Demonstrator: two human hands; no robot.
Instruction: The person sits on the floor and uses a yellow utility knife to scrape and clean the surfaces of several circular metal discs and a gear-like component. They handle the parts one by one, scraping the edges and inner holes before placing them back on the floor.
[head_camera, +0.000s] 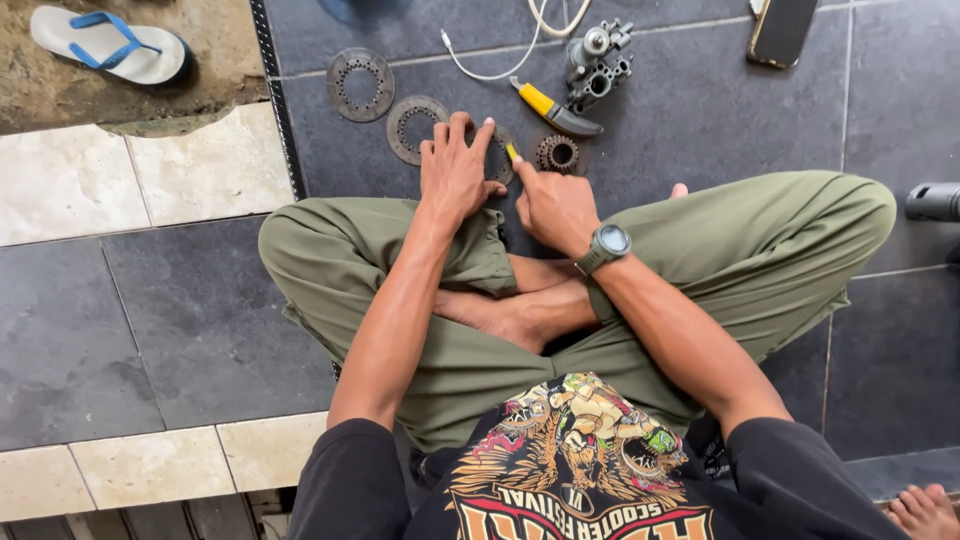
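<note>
While the left hand (455, 175) presses flat, fingers spread, on one ring plate (497, 158) on the floor tiles (700, 110), the right hand (553, 205) pinches a small yellow tool (511, 151) against it. Two more ring plates (361, 84) lie beside; one gear (557, 153), one knife (553, 108).

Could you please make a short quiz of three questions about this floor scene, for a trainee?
1. True or false: the left hand presses flat on a ring-shaped metal plate.
2. How many ring plates lie free, left of the hands? A) one B) two C) four
3. Which wrist wears the watch?

Key:
1. True.
2. B: one ring plate and a second ring plate.
3. The right; the right hand holds a small yellow-tipped tool.
</note>
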